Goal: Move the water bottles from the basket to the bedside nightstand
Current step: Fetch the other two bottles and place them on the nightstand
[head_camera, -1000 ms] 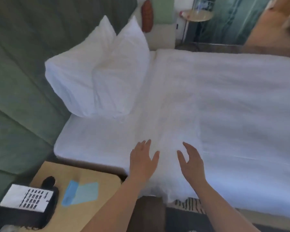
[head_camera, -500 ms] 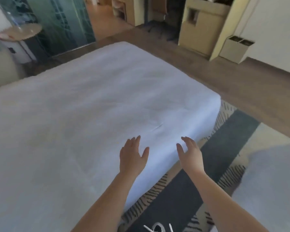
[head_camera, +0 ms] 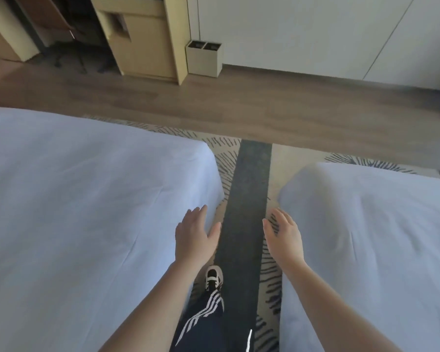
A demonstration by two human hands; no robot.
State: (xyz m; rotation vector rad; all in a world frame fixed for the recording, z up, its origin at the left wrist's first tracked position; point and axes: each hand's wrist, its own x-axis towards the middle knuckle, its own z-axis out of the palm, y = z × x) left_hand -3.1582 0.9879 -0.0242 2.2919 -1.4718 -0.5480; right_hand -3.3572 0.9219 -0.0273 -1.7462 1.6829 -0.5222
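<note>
A person stands in the aisle between two beds, both bare forearms held out ahead; the left hand hovers palm down with its fingers spread loosely apart and nothing in its grasp, over the edge of the wide bed with smooth white sheets on the left; the right hand is likewise empty, its fingers slightly curled and parted, just beside the rounded corner of the second white-sheeted bed on the right. Between the hands runs the dark grey stripe of a beige rug with black brush-stroke marks; on it, below the left wrist, a white-and-black trainer steps forward under a navy trouser leg with three white stripes. Beyond the rug lies a brown wood-plank floor; against the pale wall stand a light wooden cabinet and, touching its right side, a cream two-compartment bin. Neither the water bottles, the basket nor the bedside nightstand appears anywhere in the head view, so their whereabouts cannot be told.
</note>
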